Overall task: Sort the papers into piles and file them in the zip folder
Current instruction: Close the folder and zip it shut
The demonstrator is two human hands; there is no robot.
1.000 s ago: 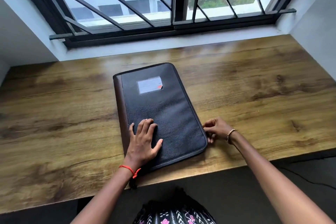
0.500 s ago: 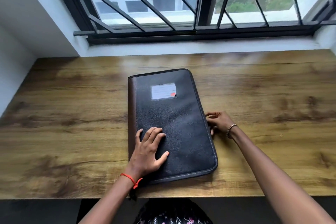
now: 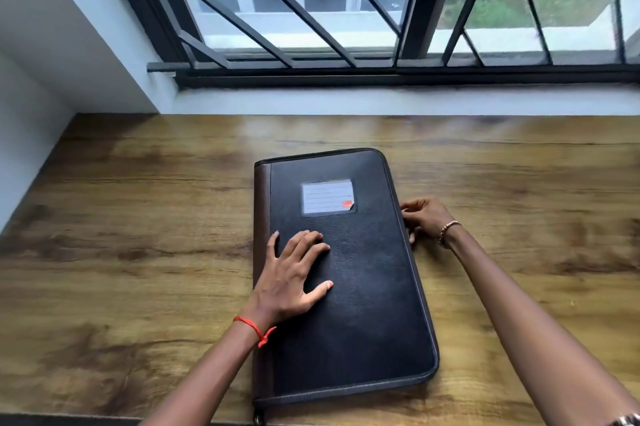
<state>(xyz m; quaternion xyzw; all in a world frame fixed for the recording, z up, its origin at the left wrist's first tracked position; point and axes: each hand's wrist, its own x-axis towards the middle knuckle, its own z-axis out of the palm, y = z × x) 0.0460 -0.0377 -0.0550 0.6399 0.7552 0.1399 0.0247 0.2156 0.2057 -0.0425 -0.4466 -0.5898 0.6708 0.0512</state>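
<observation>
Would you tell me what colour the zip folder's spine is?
The spine is brown, clearest in the head view.

Black zip folder, brown spine; white lined label, red corner; wood-grain brown desk.

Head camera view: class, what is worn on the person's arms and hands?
Both forearms are bare, no sleeves in view. A thin red thread, knotted with short loose ends, circles the left wrist. A slim bracelet of small pale beads circles the right wrist. No rings show on the fingers.
</observation>
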